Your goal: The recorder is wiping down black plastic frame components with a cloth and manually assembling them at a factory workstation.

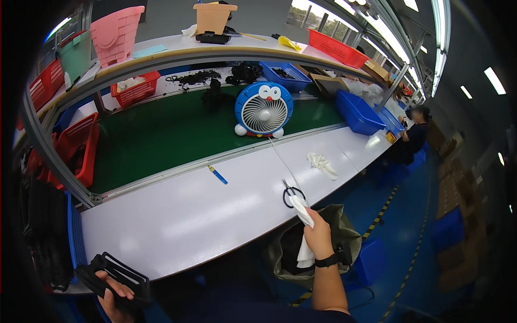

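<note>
- At bottom L, closest to my cam, I've got the L hand [112, 302] closed around a black frame [126, 275], held by the table's near corner.
- Bottom ctr-R, my R hand [319, 234] grips a white cloth [306, 255], its lower end hanging down over an open olive bag [344, 226]; dark band [327, 261] on that wrist.
- On the white table [161, 226], scissors [287, 197] lie right at the cloth's upper end; can't tell if they touch.
- L side, blue basket [77, 237] next to a pile of black parts [46, 231].
- Mid-table, a blue/yellow pen-like tool [218, 175]; to its R, a crumpled white rag [322, 164].
- Further back, blue fan [264, 110] upright by the green belt's [161, 142] near edge, w/ white cord [281, 157] running twd the scissors.
- Back R, blue bin [358, 112]; back L, red basket [137, 89].
- Up on the shelf, pink bucket [116, 35] L, orange bucket [214, 19] ctr.
- Far R, a co-worker [417, 132] in dark clothes.
</note>
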A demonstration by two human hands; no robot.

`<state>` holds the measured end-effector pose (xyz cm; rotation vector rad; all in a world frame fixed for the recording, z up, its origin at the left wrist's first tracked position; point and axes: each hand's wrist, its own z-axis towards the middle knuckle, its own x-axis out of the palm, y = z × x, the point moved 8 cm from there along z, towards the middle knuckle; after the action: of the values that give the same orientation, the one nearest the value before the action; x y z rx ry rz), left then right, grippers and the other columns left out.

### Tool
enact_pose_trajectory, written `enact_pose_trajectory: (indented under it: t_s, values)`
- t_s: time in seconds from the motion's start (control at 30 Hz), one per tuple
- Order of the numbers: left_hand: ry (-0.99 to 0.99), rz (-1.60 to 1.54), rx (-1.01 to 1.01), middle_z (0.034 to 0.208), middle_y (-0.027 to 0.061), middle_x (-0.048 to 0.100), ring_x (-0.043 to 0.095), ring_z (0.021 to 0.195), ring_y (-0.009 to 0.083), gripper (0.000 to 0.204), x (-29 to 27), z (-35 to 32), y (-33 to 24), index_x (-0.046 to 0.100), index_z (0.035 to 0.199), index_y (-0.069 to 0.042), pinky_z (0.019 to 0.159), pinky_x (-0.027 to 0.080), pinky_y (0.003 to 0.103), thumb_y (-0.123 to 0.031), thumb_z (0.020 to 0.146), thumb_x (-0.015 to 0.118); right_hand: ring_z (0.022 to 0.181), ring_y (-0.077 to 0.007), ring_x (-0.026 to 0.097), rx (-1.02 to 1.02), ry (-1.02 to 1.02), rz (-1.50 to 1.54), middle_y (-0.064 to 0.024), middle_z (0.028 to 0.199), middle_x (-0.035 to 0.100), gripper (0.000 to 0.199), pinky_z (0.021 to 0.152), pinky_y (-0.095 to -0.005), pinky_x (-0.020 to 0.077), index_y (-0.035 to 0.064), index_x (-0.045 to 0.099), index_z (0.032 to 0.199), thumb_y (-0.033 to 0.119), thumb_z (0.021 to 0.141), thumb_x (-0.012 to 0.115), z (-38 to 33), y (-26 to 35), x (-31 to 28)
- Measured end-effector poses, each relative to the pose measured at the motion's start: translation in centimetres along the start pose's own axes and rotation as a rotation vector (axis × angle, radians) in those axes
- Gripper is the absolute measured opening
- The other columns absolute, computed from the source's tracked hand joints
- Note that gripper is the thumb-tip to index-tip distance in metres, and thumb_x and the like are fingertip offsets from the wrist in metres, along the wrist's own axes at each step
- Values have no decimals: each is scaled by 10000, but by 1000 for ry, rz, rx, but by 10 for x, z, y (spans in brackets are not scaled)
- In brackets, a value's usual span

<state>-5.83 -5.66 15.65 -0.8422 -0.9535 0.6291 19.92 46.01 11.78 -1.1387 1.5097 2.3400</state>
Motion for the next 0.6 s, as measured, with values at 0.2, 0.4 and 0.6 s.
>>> enact_pose_trajectory:
  t_s: [0.2,0.4,0.6]
  values:
    - [14,23,-160,883,61,544,564,830,198,378,16,20,14,446,1337,-1,811,532,405,-217,1040,534,1276,-423,510,-334,114,97,-249,1346,583,466,1082,-442,406,29,601,1330,78,870,656,50,68,133]
    - [66,139,-300,928,59,560,581,877,211,511,-12,12,24,348,1420,-46,874,532,427,-330,1043,540,1019,-412,553,-338,-147,-296,-208,1091,591,302,927,-482,456,-6,602,1071,6,782,690,91,22,76]
    - [-42,105,-327,932,56,551,563,864,203,505,-15,26,41,361,1440,-37,889,513,406,-292,1045,546,924,-437,594,-79,69,-536,-230,1009,589,311,816,-502,499,-2,545,1032,-7,745,668,121,-36,91]
